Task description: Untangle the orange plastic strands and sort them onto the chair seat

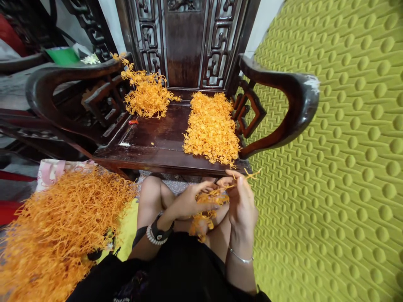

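Note:
My left hand [190, 200] and my right hand [241, 199] meet above my knees, both closed on a bunch of orange plastic strands [206, 209] that hangs between them. A few strands poke out past my right fingers toward the chair's front edge. On the dark wooden chair seat [151, 138] lie two orange heaps: a loose tangled pile [146, 94] at the back left and a flatter, tidier pile [211, 126] along the right side. A big mound of the same orange strands [59, 226] rests at my left.
The carved chair has a left armrest [56, 79] and a right armrest [283, 90] curving forward. A small red item [133, 122] lies on the seat. Yellow-green bumpy matting [330, 167] covers the right. A green object [63, 55] sits behind the chair at upper left.

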`<state>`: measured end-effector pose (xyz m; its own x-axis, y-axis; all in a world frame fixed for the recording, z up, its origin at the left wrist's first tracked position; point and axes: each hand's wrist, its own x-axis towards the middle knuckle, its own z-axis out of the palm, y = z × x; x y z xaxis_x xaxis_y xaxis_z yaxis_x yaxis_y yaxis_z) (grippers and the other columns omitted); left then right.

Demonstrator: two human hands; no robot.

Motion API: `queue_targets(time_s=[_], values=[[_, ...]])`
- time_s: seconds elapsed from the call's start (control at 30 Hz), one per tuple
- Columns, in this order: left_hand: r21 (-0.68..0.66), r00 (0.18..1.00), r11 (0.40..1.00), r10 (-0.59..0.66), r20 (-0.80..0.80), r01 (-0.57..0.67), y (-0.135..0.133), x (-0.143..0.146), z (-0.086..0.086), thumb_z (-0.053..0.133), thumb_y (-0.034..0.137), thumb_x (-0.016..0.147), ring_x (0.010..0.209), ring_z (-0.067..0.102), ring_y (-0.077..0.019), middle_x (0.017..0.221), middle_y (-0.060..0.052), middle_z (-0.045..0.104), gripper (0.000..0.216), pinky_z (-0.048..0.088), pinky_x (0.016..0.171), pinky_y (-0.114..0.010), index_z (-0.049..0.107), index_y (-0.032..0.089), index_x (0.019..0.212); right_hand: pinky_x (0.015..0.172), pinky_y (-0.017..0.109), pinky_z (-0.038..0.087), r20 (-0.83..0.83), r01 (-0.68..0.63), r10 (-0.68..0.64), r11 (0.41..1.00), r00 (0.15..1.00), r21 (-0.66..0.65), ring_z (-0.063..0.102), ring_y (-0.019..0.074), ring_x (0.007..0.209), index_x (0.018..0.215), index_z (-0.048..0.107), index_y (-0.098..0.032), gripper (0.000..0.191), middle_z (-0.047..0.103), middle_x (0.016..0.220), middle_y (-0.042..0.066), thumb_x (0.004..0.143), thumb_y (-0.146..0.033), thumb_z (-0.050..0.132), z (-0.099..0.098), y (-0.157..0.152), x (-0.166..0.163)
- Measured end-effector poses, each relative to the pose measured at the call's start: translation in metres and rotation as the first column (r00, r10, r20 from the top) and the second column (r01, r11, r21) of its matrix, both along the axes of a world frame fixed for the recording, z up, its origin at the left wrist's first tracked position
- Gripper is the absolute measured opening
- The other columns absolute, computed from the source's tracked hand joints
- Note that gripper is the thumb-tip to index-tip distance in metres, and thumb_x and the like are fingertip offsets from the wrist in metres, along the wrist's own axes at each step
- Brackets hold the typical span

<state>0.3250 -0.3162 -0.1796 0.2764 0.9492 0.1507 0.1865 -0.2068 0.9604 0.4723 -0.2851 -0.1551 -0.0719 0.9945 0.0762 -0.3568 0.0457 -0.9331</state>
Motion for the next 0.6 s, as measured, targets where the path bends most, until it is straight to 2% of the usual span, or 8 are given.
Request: queue_targets(time_s=[0.03, 0.1, 0.2, 0.27, 0.33, 0.43, 0.5, 0.6], values=[[-0.018, 0.998, 0.999, 0.036, -0.050, -0.037, -0.002, 0.000, -0.003, 0.069, 0.046, 0.080, 0.103, 0.063, -0.0231, 0.113, -0.007, 0.069, 0.045, 0.046, 0.094, -0.031, 0.063, 0.018, 0.115, 0.069, 0.027, 0.048, 0.000, 0.005, -0.005, 1.000, 1.000, 0.003, 0.060, 0.0138, 0.069, 0.103, 0.067, -0.022, 0.028, 0.069, 0.080, 0.002, 0.091, -0.044, 0.056, 0.002, 0.002, 0.001], [-0.032, 0.992, 0.996, 0.081, -0.099, -0.085, -0.002, -0.001, -0.006, 0.062, 0.040, 0.086, 0.094, 0.065, -0.0204, 0.101, -0.006, 0.071, 0.028, 0.047, 0.088, -0.029, 0.068, 0.017, 0.100, 0.069, 0.028, 0.049, 0.004, 0.019, -0.019, 1.000, 1.000, 0.004, 0.061, 0.0133, 0.067, 0.106, 0.067, -0.022, 0.030, 0.072, 0.089, 0.004, 0.092, -0.045, 0.053, 0.003, 0.005, 0.002], [-0.050, 0.993, 0.992, 0.116, -0.016, -0.117, -0.002, -0.003, -0.005, 0.049, 0.034, 0.094, 0.082, 0.064, -0.0165, 0.088, -0.004, 0.071, 0.027, 0.047, 0.079, -0.025, 0.068, 0.015, 0.092, 0.079, 0.030, 0.051, 0.021, 0.020, -0.020, 1.000, 1.000, 0.011, 0.064, 0.0145, 0.079, 0.111, 0.066, -0.023, 0.034, 0.071, 0.104, 0.005, 0.091, -0.048, 0.053, 0.000, 0.006, 0.001], [-0.079, 0.989, 0.988, 0.140, 0.054, -0.135, -0.001, -0.005, -0.002, 0.049, 0.033, 0.093, 0.078, 0.063, -0.0153, 0.083, -0.003, 0.069, 0.025, 0.047, 0.077, -0.024, 0.067, 0.015, 0.095, 0.088, 0.033, 0.050, 0.086, -0.058, 0.057, 0.998, 0.995, 0.012, 0.065, 0.0175, 0.093, 0.110, 0.067, -0.024, 0.036, 0.070, 0.108, 0.005, 0.088, -0.051, 0.058, -0.002, 0.004, 0.000], [-0.104, 0.982, 0.984, 0.158, 0.106, -0.147, 0.000, -0.006, 0.000, 0.051, 0.033, 0.092, 0.077, 0.063, -0.0149, 0.082, -0.002, 0.069, 0.024, 0.047, 0.075, -0.024, 0.067, 0.016, 0.094, 0.089, 0.033, 0.050, 0.205, -0.171, 0.165, 0.985, 0.965, 0.011, 0.065, 0.0199, 0.096, 0.100, 0.070, -0.023, 0.033, 0.071, 0.102, 0.006, 0.080, -0.049, 0.068, -0.002, 0.001, 0.001], [-0.150, 0.971, 0.976, 0.181, 0.153, -0.159, 0.000, -0.007, 0.004, 0.052, 0.033, 0.089, 0.073, 0.061, -0.0148, 0.077, -0.002, 0.067, 0.023, 0.047, 0.069, -0.024, 0.066, 0.015, 0.084, 0.077, 0.030, 0.052, 0.345, -0.276, 0.250, 0.961, 0.904, 0.026, 0.065, 0.0189, 0.082, 0.085, 0.072, -0.021, 0.022, 0.071, 0.087, 0.004, 0.075, -0.040, 0.075, 0.000, -0.001, 0.002], [-0.179, 0.970, 0.972, 0.181, 0.162, -0.152, -0.001, -0.008, 0.007, 0.053, 0.033, 0.087, 0.069, 0.059, -0.0142, 0.075, -0.003, 0.067, 0.024, 0.046, 0.065, -0.023, 0.065, 0.015, 0.077, 0.067, 0.027, 0.050, 0.347, -0.291, 0.256, 0.955, 0.902, 0.052, 0.062, 0.0169, 0.072, 0.079, 0.072, -0.020, 0.019, 0.069, 0.078, 0.003, 0.076, -0.039, 0.074, 0.001, 0.000, 0.002], [-0.190, 0.977, 0.972, 0.165, 0.133, -0.138, -0.002, -0.009, 0.012, 0.054, 0.033, 0.086, 0.067, 0.057, -0.0134, 0.075, -0.003, 0.066, 0.024, 0.044, 0.063, -0.023, 0.065, 0.015, 0.076, 0.054, 0.024, 0.041, 0.327, -0.251, 0.220, 0.966, 0.919, 0.055, 0.050, 0.0120, 0.056, 0.065, 0.066, -0.019, 0.030, 0.058, 0.061, -0.001, 0.079, -0.045, 0.070, 0.000, 0.003, 0.002]])
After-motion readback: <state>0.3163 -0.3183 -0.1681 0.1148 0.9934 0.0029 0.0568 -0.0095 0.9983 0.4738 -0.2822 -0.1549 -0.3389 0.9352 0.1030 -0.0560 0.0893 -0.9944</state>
